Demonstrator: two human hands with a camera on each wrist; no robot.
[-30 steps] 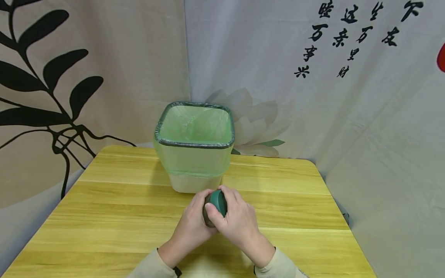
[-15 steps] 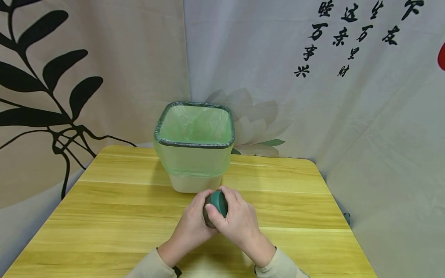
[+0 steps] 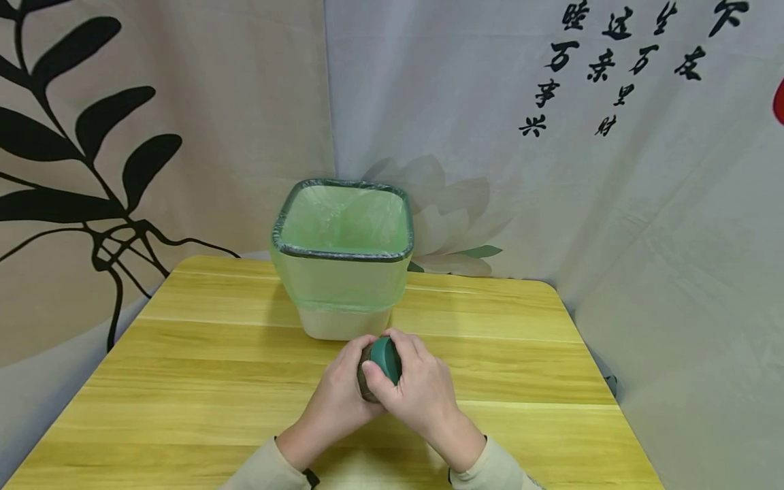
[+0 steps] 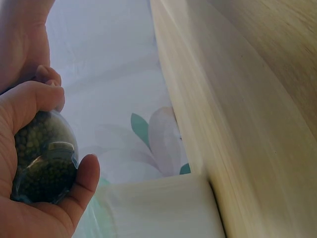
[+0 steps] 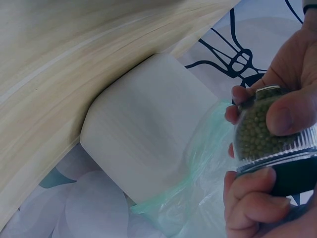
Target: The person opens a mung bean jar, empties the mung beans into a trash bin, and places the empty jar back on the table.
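Note:
Both hands meet on a small clear jar with a dark green lid, full of small green beans or grains. The left hand grips the jar's body, its fingers curled round the clear wall. On the lid, the right hand curls its fingers and thumb. The jar is held tilted, above the table in front of the bin. In the left wrist view, the rounded bottom of the jar shows between left thumb and fingers; the lid is hidden there.
Just beyond the hands a whitish bin stands on the wooden table, lined with a pale green bag under a dark rim. Printed cloth hangs behind the table and along its sides.

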